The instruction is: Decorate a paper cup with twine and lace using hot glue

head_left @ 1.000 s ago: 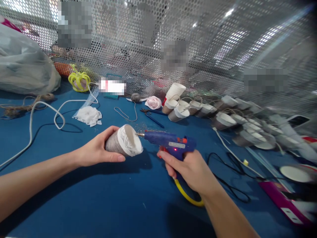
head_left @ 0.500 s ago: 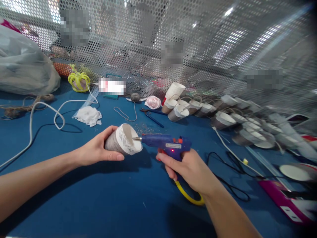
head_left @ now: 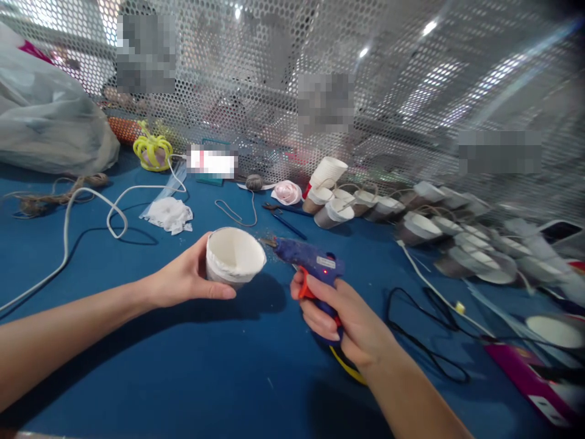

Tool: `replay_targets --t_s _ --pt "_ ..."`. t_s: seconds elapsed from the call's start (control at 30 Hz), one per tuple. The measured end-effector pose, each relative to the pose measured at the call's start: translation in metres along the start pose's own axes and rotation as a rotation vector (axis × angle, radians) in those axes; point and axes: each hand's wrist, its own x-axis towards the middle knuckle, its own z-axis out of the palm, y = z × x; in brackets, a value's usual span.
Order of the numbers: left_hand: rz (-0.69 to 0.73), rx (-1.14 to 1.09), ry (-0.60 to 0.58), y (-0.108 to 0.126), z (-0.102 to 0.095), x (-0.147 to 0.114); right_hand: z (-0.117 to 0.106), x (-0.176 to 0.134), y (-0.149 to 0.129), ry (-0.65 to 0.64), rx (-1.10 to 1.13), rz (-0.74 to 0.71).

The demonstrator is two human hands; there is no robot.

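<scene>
The left grip (head_left: 192, 277) is closed around a white-lined cup (head_left: 235, 253), its thumb along the cup's near side, holding it above the blue tabletop (head_left: 219, 372). The right grip (head_left: 340, 314) is wrapped around a blue glue gun (head_left: 304, 255), whose tip points just beside the cup's rim. Beyond the left grip lies a white crumpled pile (head_left: 171, 214); beyond the right, a pink rosette (head_left: 287, 192).

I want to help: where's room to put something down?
Nearly bare blue tabletop lies nearest, between the left forearm and right forearm, this side of the round white cup. Crowded: the right side, with grey-sided white-rimmed cups and looped black cable.
</scene>
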Motion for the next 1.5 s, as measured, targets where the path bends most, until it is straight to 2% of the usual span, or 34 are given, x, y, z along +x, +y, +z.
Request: replay_targets --t_s 0.23,0.47,0.67,0.77,0.9,1.1,1.2,1.33,1.5 --pt "0.029 0.018 0.044 -0.003 0.0 0.002 0.006 -0.001 0.002 0.077 -0.205 -0.044" --pt "0.018 0.069 0.062 -0.005 -0.002 0.002 0.002 -0.005 0.001 0.096 -0.528 -0.142" --pt "0.023 0.116 0.054 -0.002 -0.002 0.004 -0.005 -0.006 -0.006 0.188 -0.62 -0.2" --pt "0.016 0.128 0.038 -0.003 -0.003 0.004 -0.004 -0.007 -0.01 0.214 -0.773 -0.191" --pt "0.009 0.159 0.046 -0.005 -0.004 0.004 0.002 -0.012 -0.016 0.298 -0.909 -0.091" --pt "0.024 0.266 0.057 -0.005 -0.005 0.004 0.002 -0.014 -0.016 0.312 -0.904 -0.12" --pt "0.017 0.285 0.067 -0.005 -0.006 0.005 0.0 -0.014 -0.016 0.262 -0.866 -0.093" --pt "0.042 0.221 0.107 -0.005 -0.003 0.004 0.001 -0.013 -0.015 0.197 -0.582 -0.186" --pt "0.017 0.172 0.084 -0.003 0.003 0.001 0.005 -0.005 -0.006 0.137 -0.21 -0.065"
